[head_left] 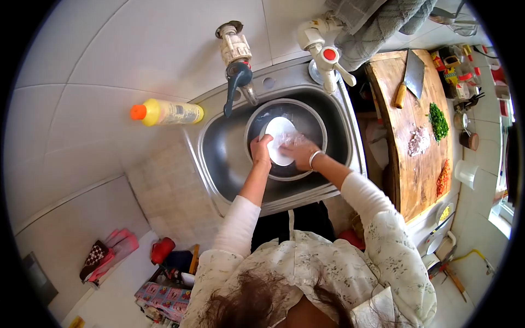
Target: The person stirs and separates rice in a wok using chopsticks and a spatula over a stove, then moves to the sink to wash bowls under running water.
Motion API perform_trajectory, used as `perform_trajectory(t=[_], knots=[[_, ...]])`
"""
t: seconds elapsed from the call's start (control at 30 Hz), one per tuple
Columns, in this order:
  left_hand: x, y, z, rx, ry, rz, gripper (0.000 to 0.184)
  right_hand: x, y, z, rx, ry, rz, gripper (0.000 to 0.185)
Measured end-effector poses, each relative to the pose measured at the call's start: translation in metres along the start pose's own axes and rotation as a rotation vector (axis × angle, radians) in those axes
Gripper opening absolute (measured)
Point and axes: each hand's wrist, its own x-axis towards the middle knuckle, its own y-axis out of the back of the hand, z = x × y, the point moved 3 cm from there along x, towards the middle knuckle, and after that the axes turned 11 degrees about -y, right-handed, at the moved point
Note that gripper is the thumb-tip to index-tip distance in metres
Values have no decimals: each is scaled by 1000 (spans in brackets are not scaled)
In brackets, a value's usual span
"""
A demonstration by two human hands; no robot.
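A white bowl or dish (281, 129) is tilted over a round metal basin (319, 123), which stands in the steel sink (219, 158). My left hand (261, 148) grips the dish at its left edge, thumb on the near side. Against the dish's right side lies my right hand (299, 152), smeared by motion, a bracelet at its wrist; its fingers cannot be made out clearly. Above the basin hangs a tap with a dark blue lever (236, 82). To its right is a white tap with a red button (329, 54).
A yellow bottle with an orange cap (169, 112) stands left of the sink. At the right, a wooden board (404, 186) bears a cleaver (413, 76), chopped greens (438, 122), pale chopped pieces (419, 141) and orange-red pieces (443, 177). Grey towels (377, 33) hang at the top.
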Motion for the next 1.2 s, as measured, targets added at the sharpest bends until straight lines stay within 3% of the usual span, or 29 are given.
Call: perform_trajectory(t=[0.07, 0.13, 0.2, 0.23, 0.27, 0.33, 0.4, 0.43, 0.47, 0.53, 0.57, 0.6, 0.67, 0.7, 0.73, 0.8, 0.87, 0.93, 1.0, 1.07, 1.1, 1.13, 1.2], knots=[[5, -1, 3, -92, 118, 28, 22, 30, -16, 26, -295, 116, 413, 48], [16, -1, -6, -150, 25, 16, 29, 36, -14, 29, -258, 20, 478, 45], [21, 1, -16, -163, -66, 7, 28, 18, -15, 0, -229, -177, 357, 51], [20, -1, -19, -156, -111, 7, 24, 4, -11, -18, -121, -231, 98, 60], [18, -2, -20, -157, -157, 13, 19, 1, -20, -29, 143, -134, 141, 65], [1, -9, -1, -128, -133, 50, 20, -2, -9, -43, 965, -30, 208, 65], [-1, -10, 4, -146, -67, 75, 21, 5, -28, -22, 796, 57, 193, 63], [10, -8, -6, -94, -108, 34, 21, 3, -20, -5, 456, 21, 198, 59], [12, -11, -3, -138, 0, 26, 23, 2, -12, 8, 116, -15, 197, 54], [20, -14, 11, -223, 213, 9, 28, 12, -7, 15, -119, 82, 445, 40], [32, -10, 5, -289, 326, -160, 32, 12, -9, 12, -77, 83, 431, 32], [30, -8, 3, -275, 261, -192, 34, 15, -20, 9, -67, 109, 408, 28], [20, -7, 1, -243, 122, -264, 38, 8, -11, -10, 299, 33, 410, 27], [13, -3, -16, -239, 106, -194, 40, 2, 10, -26, 554, -61, 433, 27], [2, -3, -25, -232, 43, -126, 36, 14, 16, -33, 795, -277, 181, 29], [-4, -7, -21, -263, -46, -43, 31, 11, 9, -33, 951, -119, 289, 29], [22, -1, -42, -281, 65, 75, 31, 14, -14, -13, 326, 295, 543, 29], [23, -5, -10, -334, 244, -31, 27, 7, -2, 15, 122, 62, 81, 43], [11, -14, 19, -301, 293, -87, 28, 15, -16, 16, -88, 186, 385, 46], [2, -9, 0, -368, 70, -53, 31, 5, -5, -8, 239, 87, 295, 42], [-5, -8, -14, -384, 39, -66, 33, 7, 1, -24, 560, -28, 329, 40], [-1, -3, -32, -313, 41, -7, 27, 1, 30, -37, 865, -177, 201, 41], [28, 12, -51, -294, 90, 1, 26, 3, 4, -35, 911, 9, 344, 39]])
